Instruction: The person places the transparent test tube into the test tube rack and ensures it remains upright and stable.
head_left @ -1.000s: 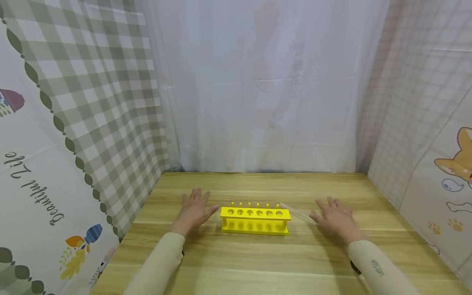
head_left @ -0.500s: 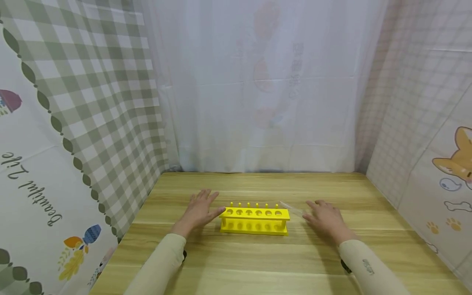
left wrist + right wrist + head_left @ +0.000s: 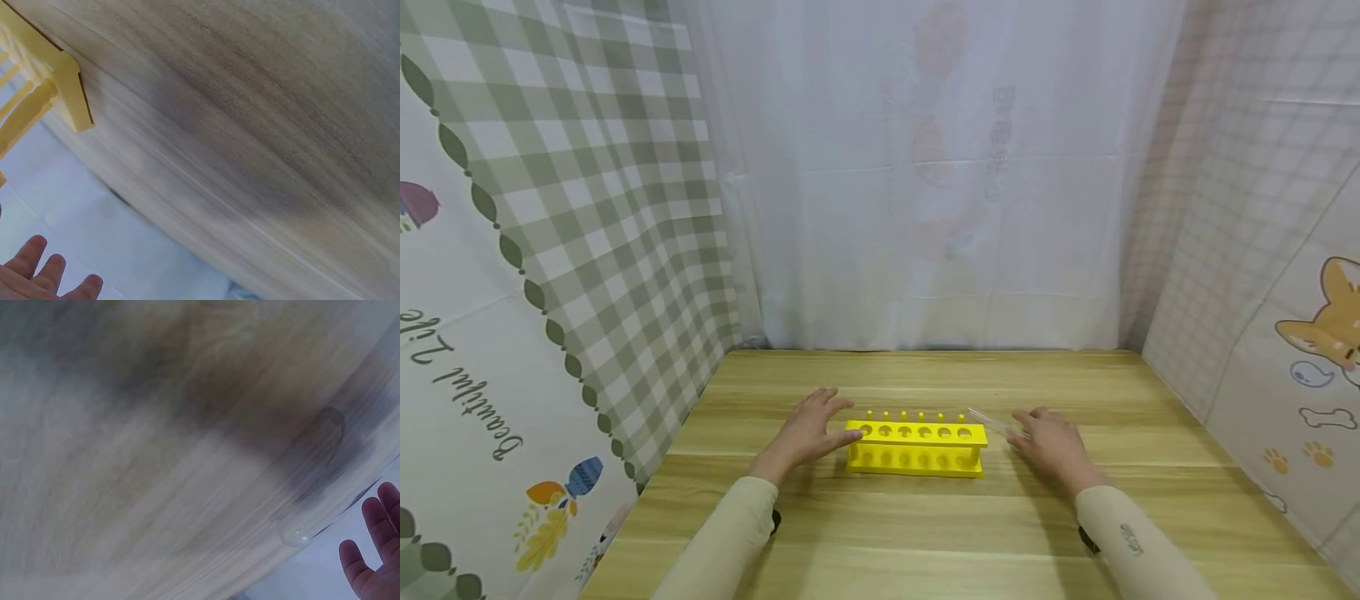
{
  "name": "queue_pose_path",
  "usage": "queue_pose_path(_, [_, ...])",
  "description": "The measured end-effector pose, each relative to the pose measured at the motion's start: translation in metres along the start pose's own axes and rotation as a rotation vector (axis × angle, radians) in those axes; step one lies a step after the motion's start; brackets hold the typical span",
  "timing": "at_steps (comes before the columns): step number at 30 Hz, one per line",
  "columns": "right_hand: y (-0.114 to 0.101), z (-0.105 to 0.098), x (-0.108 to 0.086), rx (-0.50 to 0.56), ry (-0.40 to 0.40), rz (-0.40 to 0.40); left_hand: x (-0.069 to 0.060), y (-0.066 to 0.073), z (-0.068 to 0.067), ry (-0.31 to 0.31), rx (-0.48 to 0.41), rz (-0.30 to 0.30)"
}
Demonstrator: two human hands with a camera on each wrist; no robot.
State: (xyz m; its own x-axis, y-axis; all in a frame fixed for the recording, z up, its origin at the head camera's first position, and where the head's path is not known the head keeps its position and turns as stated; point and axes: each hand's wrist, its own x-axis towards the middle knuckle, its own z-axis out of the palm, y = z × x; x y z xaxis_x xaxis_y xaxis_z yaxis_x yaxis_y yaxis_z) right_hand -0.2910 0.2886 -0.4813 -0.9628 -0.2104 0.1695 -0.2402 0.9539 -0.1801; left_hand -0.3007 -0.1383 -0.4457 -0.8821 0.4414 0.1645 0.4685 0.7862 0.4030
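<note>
A yellow test tube rack with a row of round holes and a row of pegs behind stands upright on the table. My left hand is at its left end, fingers stretched and thumb tip close to the top board; whether it touches cannot be told. In the left wrist view the fingers are spread, with the rack's end above them. A clear test tube lies slanted to the right of the rack. My right hand hovers by its near end, hiding part of it. In the right wrist view those fingers are straight, apart from the tube.
The wood-grain table spreads around the rack. A white curtain hangs along its back edge. A green checked cloth hangs at the left, and a cloth with cartoon prints at the right.
My right hand has moved left towards the test tube, its fingers drawing in. My left hand has shifted right, its thumb now at the rack's left end. Rack and tube stay in place.
</note>
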Motion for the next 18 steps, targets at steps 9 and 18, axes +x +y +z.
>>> queue_pose_path(9, [-0.006,0.005,0.005,-0.022,0.014,-0.018,0.000,-0.003,0.004,-0.017,-0.042,0.012])
queue_pose_path(18, [-0.006,0.013,0.010,-0.037,0.010,-0.011,0.000,-0.006,0.008,-0.013,-0.060,0.063])
